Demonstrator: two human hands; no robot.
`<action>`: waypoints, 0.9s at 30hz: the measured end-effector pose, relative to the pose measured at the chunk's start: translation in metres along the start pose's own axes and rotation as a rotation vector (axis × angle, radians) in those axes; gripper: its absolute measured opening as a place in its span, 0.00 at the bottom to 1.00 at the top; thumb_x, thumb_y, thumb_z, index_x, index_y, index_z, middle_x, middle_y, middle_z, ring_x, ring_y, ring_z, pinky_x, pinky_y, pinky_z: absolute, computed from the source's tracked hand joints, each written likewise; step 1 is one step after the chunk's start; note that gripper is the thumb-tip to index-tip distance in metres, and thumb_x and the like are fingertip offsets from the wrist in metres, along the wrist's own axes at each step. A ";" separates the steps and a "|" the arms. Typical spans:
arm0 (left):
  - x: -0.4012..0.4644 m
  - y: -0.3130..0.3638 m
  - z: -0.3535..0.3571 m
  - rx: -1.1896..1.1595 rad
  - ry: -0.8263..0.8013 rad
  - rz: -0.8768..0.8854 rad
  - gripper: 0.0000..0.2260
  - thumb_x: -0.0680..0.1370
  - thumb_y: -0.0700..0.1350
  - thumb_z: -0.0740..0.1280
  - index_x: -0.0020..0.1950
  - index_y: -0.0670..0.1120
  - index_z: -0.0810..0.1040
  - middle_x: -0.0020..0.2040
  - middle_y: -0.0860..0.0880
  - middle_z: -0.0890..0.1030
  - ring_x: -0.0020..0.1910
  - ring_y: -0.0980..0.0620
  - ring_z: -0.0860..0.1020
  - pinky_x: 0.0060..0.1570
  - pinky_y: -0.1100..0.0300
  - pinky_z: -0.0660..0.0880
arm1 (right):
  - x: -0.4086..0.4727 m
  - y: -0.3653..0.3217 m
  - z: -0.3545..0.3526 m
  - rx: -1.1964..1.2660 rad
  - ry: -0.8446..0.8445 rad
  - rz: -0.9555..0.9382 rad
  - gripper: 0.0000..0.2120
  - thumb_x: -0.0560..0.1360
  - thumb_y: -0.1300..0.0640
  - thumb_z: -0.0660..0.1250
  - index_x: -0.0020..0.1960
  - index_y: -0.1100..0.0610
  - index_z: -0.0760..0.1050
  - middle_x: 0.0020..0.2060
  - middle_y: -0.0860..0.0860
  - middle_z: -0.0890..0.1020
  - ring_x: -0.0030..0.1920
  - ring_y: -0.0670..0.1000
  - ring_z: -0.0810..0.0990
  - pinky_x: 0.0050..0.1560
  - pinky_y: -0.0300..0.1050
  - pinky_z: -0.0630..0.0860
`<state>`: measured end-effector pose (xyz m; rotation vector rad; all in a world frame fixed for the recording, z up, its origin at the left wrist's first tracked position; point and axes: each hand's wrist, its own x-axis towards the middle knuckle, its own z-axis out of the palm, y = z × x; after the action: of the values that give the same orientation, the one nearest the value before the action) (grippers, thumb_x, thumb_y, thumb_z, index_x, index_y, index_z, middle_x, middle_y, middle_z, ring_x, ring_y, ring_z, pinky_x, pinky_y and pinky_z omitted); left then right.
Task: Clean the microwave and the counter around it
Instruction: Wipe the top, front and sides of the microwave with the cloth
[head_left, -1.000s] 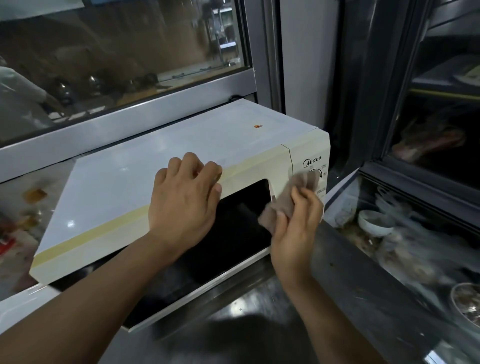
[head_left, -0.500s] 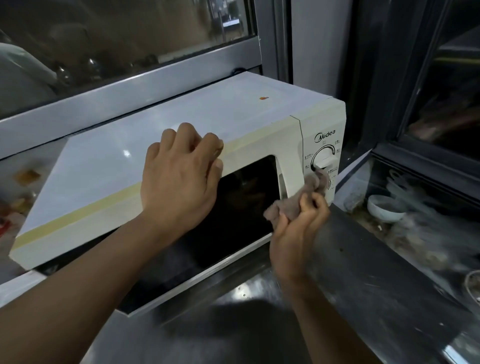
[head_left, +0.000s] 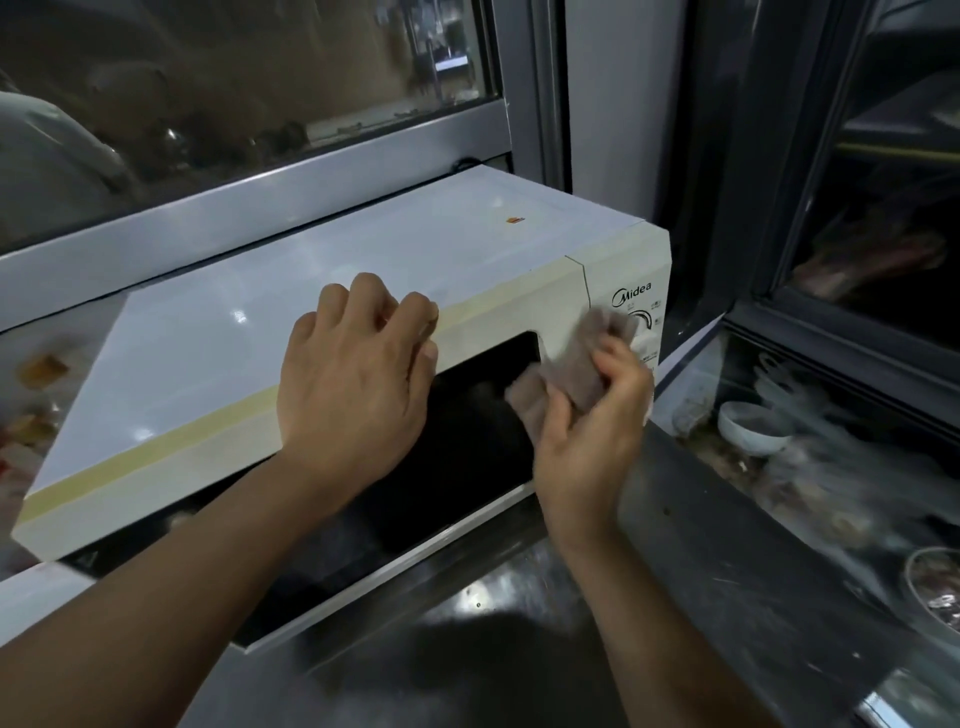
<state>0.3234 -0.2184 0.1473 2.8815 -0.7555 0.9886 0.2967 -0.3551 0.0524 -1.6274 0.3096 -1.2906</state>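
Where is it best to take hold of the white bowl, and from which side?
Grip the bowl by its rim, coming from above: it stands upright with its mouth open upward, on the lower ledge right of the microwave. Blurred clutter lies right of it, so the near left rim seems freest.

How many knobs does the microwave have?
1 shows: a white knob on the microwave control panel, under the Midea name. The cloth in the right hand may hide another below.

Surface: dark, glossy metal counter (head_left: 727, 597), scuffed and speckled with crumbs.
On it: a cream microwave (head_left: 311, 291), standing at the left and back.
Front: bare counter reflecting light.
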 end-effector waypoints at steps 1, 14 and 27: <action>0.001 0.000 0.000 0.000 -0.003 -0.003 0.11 0.77 0.48 0.57 0.54 0.46 0.74 0.47 0.45 0.71 0.45 0.43 0.69 0.42 0.52 0.66 | 0.011 -0.006 0.004 -0.024 -0.021 -0.027 0.14 0.69 0.72 0.66 0.54 0.68 0.70 0.58 0.61 0.73 0.61 0.57 0.72 0.63 0.48 0.70; 0.007 0.003 -0.013 -0.128 -0.076 -0.065 0.17 0.74 0.50 0.57 0.57 0.46 0.77 0.50 0.46 0.73 0.50 0.44 0.70 0.51 0.51 0.64 | 0.006 0.002 -0.042 -0.028 -0.101 0.154 0.15 0.71 0.71 0.65 0.56 0.63 0.75 0.53 0.56 0.81 0.56 0.54 0.79 0.56 0.43 0.75; 0.051 0.034 0.007 -0.078 -0.100 0.167 0.14 0.76 0.48 0.56 0.57 0.49 0.75 0.52 0.48 0.75 0.47 0.44 0.72 0.46 0.49 0.69 | 0.096 0.027 -0.024 -0.217 -0.219 0.092 0.14 0.70 0.73 0.62 0.52 0.60 0.69 0.55 0.52 0.63 0.60 0.52 0.67 0.62 0.31 0.64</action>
<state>0.3472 -0.2722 0.1657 2.8560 -1.0319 0.8120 0.3242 -0.4484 0.0853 -1.8971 0.3947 -1.0264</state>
